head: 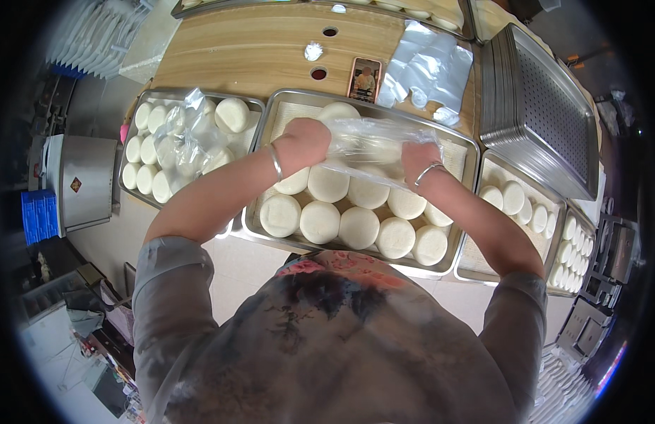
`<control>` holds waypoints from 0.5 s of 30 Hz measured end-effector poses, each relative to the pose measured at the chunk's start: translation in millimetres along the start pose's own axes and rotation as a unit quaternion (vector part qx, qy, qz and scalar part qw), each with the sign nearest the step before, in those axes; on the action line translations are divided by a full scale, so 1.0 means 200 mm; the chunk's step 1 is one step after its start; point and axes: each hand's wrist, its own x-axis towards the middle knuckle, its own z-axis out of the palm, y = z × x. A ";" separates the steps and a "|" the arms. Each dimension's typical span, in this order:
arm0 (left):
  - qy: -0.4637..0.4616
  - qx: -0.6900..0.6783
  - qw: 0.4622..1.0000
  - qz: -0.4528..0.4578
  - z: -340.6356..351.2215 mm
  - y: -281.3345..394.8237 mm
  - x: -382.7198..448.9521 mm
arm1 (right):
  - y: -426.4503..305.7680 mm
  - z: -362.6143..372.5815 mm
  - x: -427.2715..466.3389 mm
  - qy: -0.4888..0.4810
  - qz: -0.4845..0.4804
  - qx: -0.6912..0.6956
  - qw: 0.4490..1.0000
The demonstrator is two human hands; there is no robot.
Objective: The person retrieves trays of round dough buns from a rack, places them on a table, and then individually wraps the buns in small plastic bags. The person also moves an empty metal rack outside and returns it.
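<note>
My left hand (305, 144) and my right hand (422, 159) both grip a clear plastic bag (367, 143), stretched between them above the middle metal tray (246, 212). Under and in front of the bag lie several round, flat, pale dough pieces (327, 183) on a light mesh cloth. Whether any piece is inside the bag cannot be told through the creased film. On the left tray (257, 114), another clear bag (192, 140) lies over more round pieces (231, 115). Flat plastic bags (428, 66) are piled on the wooden table behind the middle tray.
A phone (365, 79) leans behind the middle tray, near a crumpled white scrap (313, 51) and two round holes in the wooden table (242, 53). Stacked metal trays (552, 106) rise at the right. Below them, two more trays hold dough pieces (513, 197).
</note>
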 end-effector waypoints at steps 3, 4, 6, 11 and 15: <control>0.015 0.047 0.999 -0.010 0.00 -0.02 0.07 | -0.01 -0.04 0.05 -0.010 -0.013 -0.128 0.992; 0.014 0.074 0.997 -0.021 -0.02 -0.03 0.08 | 0.00 -0.05 0.06 -0.031 -0.007 -0.118 0.993; 0.028 0.117 0.992 -0.028 -0.06 -0.04 0.09 | 0.02 -0.09 0.09 -0.067 0.009 -0.081 0.994; 0.043 0.151 0.987 -0.015 -0.17 -0.11 0.12 | 0.07 -0.19 0.11 -0.001 0.018 -0.088 0.996; 0.025 0.171 0.985 -0.017 -0.17 -0.12 0.16 | 0.05 -0.22 0.12 0.001 0.021 -0.083 0.996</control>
